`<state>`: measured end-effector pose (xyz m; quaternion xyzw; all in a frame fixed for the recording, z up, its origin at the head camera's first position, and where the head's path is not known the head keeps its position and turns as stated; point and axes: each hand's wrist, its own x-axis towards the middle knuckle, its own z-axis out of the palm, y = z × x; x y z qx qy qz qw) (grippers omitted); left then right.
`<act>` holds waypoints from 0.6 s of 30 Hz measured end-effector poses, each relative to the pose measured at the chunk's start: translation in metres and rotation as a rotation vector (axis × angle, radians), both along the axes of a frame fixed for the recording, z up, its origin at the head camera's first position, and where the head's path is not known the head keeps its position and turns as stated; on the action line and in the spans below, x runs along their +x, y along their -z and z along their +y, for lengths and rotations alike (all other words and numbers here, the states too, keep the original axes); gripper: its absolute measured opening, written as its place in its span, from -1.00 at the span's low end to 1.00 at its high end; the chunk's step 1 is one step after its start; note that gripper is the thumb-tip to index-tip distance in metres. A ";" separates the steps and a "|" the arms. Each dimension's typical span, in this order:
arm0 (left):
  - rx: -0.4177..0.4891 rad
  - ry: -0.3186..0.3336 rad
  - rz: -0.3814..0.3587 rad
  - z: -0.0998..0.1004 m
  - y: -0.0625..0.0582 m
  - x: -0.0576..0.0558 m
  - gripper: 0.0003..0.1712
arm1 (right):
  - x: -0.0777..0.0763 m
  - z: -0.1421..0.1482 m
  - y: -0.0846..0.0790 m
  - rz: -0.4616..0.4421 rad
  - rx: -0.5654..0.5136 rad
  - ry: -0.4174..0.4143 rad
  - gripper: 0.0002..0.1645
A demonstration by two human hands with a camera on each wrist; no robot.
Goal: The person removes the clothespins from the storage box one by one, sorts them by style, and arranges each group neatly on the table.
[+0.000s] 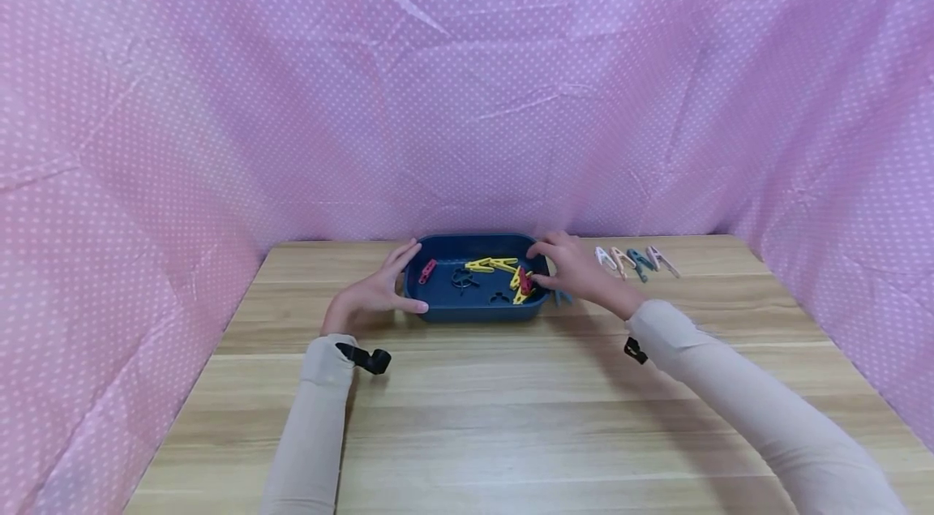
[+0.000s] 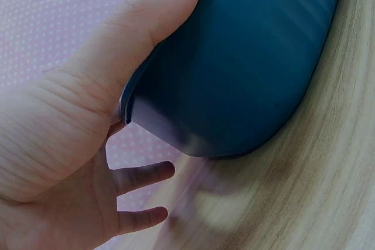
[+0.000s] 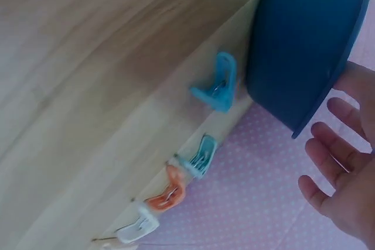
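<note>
A dark blue plastic basin (image 1: 474, 314) sits near the table's far edge, with yellow clothespins (image 1: 503, 263), a red clothespin (image 1: 427, 271) at its left and another red clothespin (image 1: 524, 281) at its right. Small dark pieces (image 1: 463, 279) lie on its floor. My left hand (image 1: 375, 288) holds the basin's left end; in the left wrist view its thumb lies along the rim and two fingers stick out free. Over the right rim reaches my right hand (image 1: 576, 268), thumb and index finger apart inside, the thumb tip right at the red clothespin. Other fingers (image 3: 337, 162) stay outside the basin.
A blue clothespin (image 3: 220, 86) lies on the wooden table (image 1: 467, 418) beside the basin's right end. Further right, a row holds white (image 1: 605, 258), orange (image 1: 622, 261), teal (image 1: 640, 262) and pale lavender (image 1: 661, 260) clothespins. Pink dotted cloth (image 1: 467, 93) hangs behind and at both sides.
</note>
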<state>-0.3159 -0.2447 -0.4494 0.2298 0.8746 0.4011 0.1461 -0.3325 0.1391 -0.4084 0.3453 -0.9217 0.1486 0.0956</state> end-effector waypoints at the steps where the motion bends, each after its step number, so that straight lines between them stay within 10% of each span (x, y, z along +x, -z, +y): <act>1: 0.002 0.000 -0.001 0.000 0.000 0.000 0.36 | -0.001 -0.003 -0.001 -0.005 0.018 -0.006 -0.60; 18: 0.017 0.000 -0.010 -0.001 -0.001 0.002 0.36 | -0.012 -0.035 -0.004 -0.036 0.404 -0.065 -0.62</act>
